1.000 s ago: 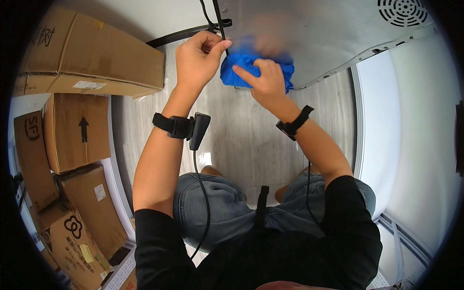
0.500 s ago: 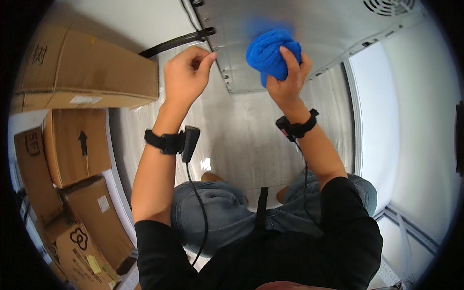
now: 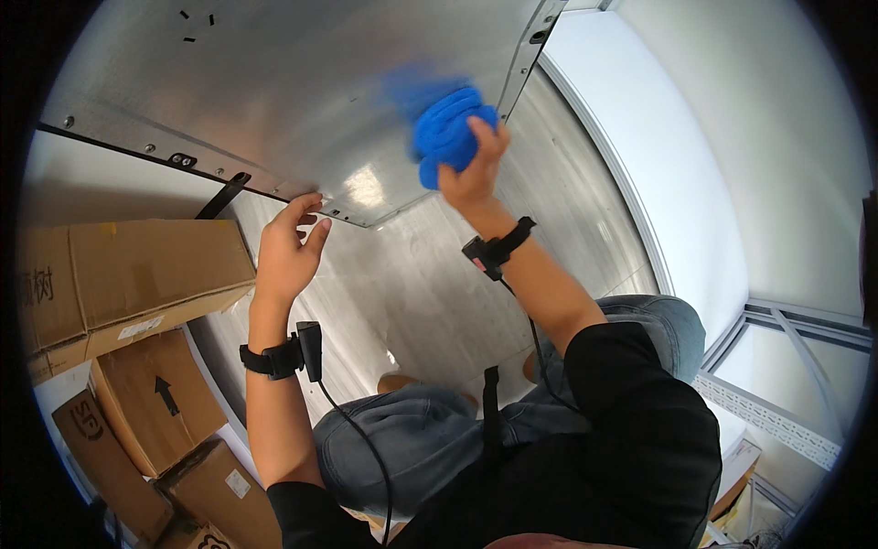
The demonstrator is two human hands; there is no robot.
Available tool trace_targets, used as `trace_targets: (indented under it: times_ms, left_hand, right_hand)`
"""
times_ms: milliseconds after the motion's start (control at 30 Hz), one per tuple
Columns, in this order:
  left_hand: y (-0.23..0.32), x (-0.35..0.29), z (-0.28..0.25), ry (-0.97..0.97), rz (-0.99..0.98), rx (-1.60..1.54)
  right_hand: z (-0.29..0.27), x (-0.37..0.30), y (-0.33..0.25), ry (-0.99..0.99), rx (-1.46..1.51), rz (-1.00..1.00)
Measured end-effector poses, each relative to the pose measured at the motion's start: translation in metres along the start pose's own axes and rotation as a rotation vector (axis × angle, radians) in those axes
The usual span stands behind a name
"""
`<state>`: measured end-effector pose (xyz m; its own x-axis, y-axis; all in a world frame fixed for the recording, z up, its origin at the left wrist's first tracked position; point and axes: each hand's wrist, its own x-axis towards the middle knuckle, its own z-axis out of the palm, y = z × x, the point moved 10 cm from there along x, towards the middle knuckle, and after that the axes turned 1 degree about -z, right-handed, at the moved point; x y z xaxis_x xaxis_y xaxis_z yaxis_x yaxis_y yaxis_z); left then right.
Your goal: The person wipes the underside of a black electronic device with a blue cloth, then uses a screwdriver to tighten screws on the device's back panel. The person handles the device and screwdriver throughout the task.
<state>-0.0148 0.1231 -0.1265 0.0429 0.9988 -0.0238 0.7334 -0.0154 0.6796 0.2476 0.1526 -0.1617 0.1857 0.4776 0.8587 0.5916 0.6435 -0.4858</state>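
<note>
A folded blue cloth (image 3: pixel 448 128) is in my right hand (image 3: pixel 476 174), its fingers wrapped round it. The cloth lies against the face of a large grey metal panel (image 3: pixel 265 101), where a blurred blue reflection shows beside it. My left hand (image 3: pixel 291 247) is at the panel's lower left edge, fingers bent and thumb held apart, with nothing in it. Its fingertips reach the edge; whether they press on it I cannot tell. Screws and small slotted fittings line that edge.
Cardboard boxes (image 3: pixel 160 274) are stacked along the left side. A black strap (image 3: pixel 224 195) runs from the panel's edge toward them. On the right stand a white panel (image 3: pixel 668 137) and a metal frame (image 3: pixel 777 366). Grey wood-look floor (image 3: pixel 393 302) lies below.
My view has turned, so more of the panel shows at the left. My left hand's fingers have spread from a closed curl and reached the edge. The cloth remains in my right hand.
</note>
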Motion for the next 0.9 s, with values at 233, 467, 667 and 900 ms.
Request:
trace_targets:
  times_ms: [233,467,667,900]
  left_hand:
    - [-0.004,0.005,0.006,-0.013,-0.012,0.037]
    - [-0.008,0.007,0.005,-0.004,-0.043,0.001]
    - [-0.012,0.008,0.008,0.033,-0.022,-0.077]
    - [-0.016,0.004,0.009,0.037,-0.044,-0.028]
  right_hand:
    - [-0.028,0.001,0.054,0.124,-0.009,0.144]
    - [0.010,-0.061,0.053,-0.011,-0.072,0.239]
    - [0.064,-0.101,0.004,-0.182,0.085,0.308]
    - [0.095,-0.106,-0.041,-0.323,0.201,0.204]
